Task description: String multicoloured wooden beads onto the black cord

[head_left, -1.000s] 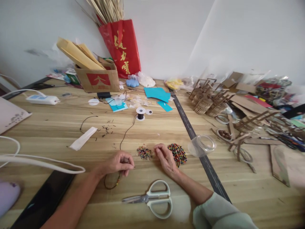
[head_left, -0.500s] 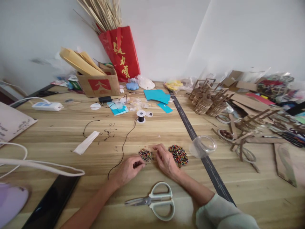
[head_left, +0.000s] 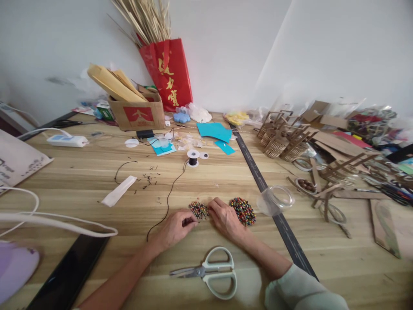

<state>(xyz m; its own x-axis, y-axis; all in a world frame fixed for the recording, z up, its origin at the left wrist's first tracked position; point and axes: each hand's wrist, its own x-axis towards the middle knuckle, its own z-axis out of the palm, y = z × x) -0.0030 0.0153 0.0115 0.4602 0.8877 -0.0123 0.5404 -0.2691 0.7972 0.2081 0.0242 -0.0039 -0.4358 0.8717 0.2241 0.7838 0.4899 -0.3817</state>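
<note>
My left hand (head_left: 174, 229) rests on the wooden table (head_left: 80, 181) with its fingers curled in a pinch on a thin black cord (head_left: 168, 199). That cord runs back to a small spool (head_left: 192, 157). My right hand (head_left: 226, 218) lies beside it, fingers bent down at the edge of a small pile of coloured beads (head_left: 197, 209). A larger pile of beads (head_left: 242, 210) sits just right of that hand. The two hands almost touch at the small pile.
Scissors (head_left: 206, 272) lie in front of my hands. A clear plastic cup (head_left: 274, 199) lies on its side right of the beads. Cardboard model parts (head_left: 284, 137) crowd the right side. A cardboard box (head_left: 137, 113), red bag (head_left: 169, 73) and power strip (head_left: 67, 140) stand at the back.
My left hand has moved right, from the looped cord to the small bead pile, taking the cord end with it. My right hand has hardly shifted.
</note>
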